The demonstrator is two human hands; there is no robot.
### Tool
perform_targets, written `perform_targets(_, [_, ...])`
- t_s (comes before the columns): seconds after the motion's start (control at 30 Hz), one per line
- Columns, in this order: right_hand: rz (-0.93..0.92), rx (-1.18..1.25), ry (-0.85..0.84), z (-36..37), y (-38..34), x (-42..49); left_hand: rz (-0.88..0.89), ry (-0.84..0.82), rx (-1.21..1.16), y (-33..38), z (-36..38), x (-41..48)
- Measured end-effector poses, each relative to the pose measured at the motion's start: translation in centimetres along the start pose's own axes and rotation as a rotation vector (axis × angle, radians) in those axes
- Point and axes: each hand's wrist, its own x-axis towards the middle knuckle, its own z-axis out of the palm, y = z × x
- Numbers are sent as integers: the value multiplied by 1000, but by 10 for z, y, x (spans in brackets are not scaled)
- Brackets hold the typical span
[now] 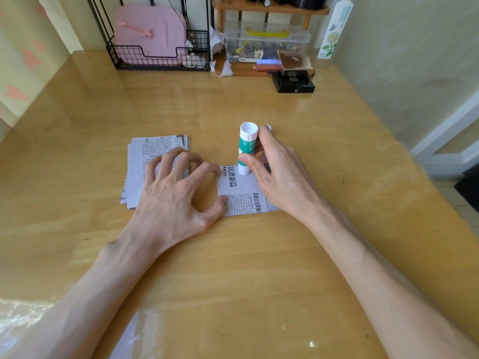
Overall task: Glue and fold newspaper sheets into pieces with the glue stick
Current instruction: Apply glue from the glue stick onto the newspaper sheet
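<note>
Tabletop [233, 255]: right grip [280, 177] pinches glue stick [246, 149] upright on newspaper [243, 203].

On my counter [233, 255], at eleven o'clock, a black wire rack [129, 54] holds a pink board [150, 35]; at twelve, a clear plastic box [267, 45]; at one, stacked black boxes [294, 82].

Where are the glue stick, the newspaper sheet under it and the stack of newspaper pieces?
glue stick [245, 147]: head view, on its green label.
newspaper sheet [243, 202]: head view, on the printed area near its front edge.
stack of newspaper pieces [155, 149]: head view, on the far part of the top piece.
</note>
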Motion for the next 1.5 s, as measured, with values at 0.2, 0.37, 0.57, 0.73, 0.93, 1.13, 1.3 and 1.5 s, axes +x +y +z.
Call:
perform_targets(0.2, [33, -15, -19, -10, 4, -3, -2, -10, -5, 0, 0, 0])
perform_targets(0.37, [50, -20, -24, -16, 8, -4, -2, -11, -12, 0, -1, 0])
perform_targets(0.57, [50, -32, -9, -20, 11, -6, -2, -5, -9, 0, 0, 0])
perform_targets(0.73, [71, -48, -5, -24, 14, -7, 1, -3, -7, 0, 0, 0])
perform_targets(0.93, [92, -45, 4, -30, 18, -10, 0, -5, -6, 0, 0, -1])
perform_targets(1.13, [96, -53, 19, -38, 23, -13, 3, -6, -2, -1, 0, 0])
perform_targets(1.3, [116, -58, 31, -47, 29, -16, 6, -4, -4, 0, 0, -1])
perform_targets(1.5, [132, -69, 30, -52, 31, -17, 7, -3, -3, 0, 0, -1])
